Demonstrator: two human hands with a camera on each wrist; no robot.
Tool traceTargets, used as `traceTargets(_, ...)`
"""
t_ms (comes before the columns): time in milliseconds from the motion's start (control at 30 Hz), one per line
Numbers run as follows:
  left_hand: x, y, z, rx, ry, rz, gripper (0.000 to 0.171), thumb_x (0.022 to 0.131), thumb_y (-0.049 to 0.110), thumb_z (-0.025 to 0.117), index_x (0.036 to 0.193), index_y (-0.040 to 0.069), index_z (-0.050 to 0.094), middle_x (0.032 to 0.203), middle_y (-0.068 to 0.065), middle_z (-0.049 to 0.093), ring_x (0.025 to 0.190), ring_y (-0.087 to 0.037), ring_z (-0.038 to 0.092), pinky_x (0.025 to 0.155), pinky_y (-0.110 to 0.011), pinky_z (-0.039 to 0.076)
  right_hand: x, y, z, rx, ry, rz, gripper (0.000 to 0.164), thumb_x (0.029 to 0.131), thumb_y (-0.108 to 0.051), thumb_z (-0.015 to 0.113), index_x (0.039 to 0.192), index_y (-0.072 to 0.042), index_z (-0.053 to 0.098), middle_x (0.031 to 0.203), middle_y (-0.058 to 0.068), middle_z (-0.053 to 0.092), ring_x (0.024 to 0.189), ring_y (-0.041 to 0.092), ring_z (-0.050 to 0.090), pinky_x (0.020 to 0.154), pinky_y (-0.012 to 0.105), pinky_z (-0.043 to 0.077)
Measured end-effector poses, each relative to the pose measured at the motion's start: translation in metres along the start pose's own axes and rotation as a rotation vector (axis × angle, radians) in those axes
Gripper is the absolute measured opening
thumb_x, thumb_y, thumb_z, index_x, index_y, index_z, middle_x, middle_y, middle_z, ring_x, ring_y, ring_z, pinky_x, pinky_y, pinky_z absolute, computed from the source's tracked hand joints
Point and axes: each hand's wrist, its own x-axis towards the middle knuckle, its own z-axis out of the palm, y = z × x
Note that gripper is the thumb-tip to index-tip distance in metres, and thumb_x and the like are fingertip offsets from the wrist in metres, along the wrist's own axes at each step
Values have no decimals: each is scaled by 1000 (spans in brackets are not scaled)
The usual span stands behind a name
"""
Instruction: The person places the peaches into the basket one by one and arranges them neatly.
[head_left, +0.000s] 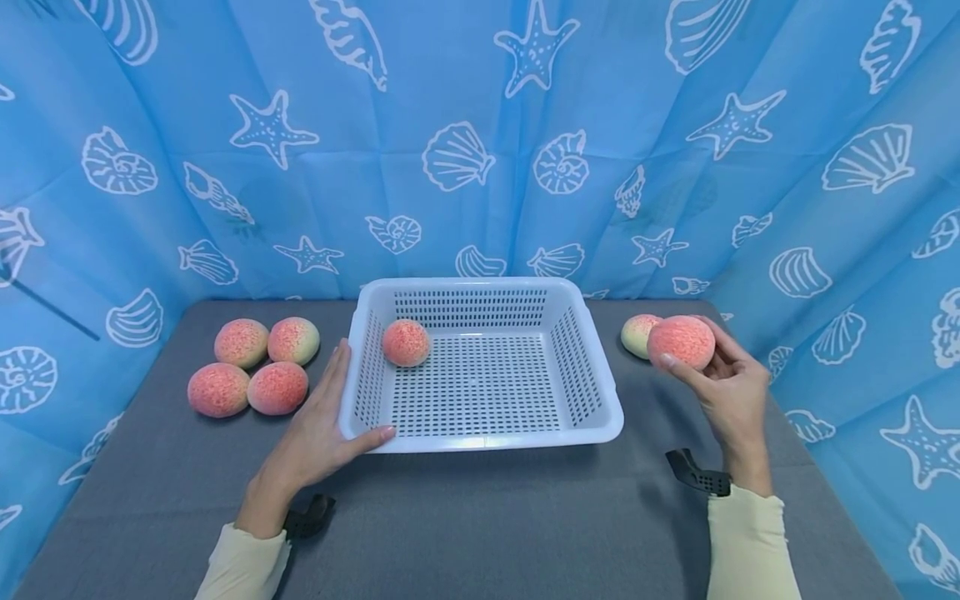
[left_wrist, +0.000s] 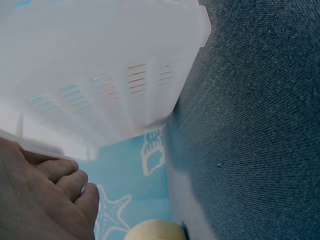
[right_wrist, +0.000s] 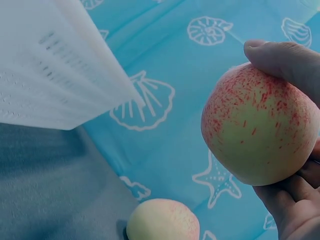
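My right hand [head_left: 731, 392] grips a pink and yellow peach [head_left: 682, 342] between thumb and fingers, raised above the table right of the basket. In the right wrist view the held peach [right_wrist: 260, 127] shows a pale underside with red specks. Behind it a second peach [head_left: 637, 335] sits on the table. My left hand [head_left: 318, 425] rests along the left rim of the white plastic basket [head_left: 480, 442], thumb over the front corner and fingers straight along the side. One peach [head_left: 407, 342] lies inside the basket at its left.
Several peaches [head_left: 279, 387] stand grouped on the grey table [head_left: 480, 525] left of the basket. A blue curtain [head_left: 480, 225] with white shells and starfish hangs behind the table and along its sides. Each wrist wears a black strap [head_left: 697, 472].
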Motion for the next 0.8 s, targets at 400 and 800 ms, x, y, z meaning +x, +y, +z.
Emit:
traceTargets(400,0,0,0,-13,11,11,130,79,54,83,161,31,-15,170,0,-10,155,-34,1,112,-72,19,-1,-7,14,-23,-60,-83,70,76,16,80,140,2,58,131,9,61,115,14,62,94,16,49)
traceTargets(800,0,0,0,-4,14,10,129,79,55,82,161,30,-15,170,-1,-8,155,-36,3,112,-72,20,3,-12,32,-44,-137,-104,74,76,13,82,144,-1,56,131,9,61,112,11,64,92,16,50)
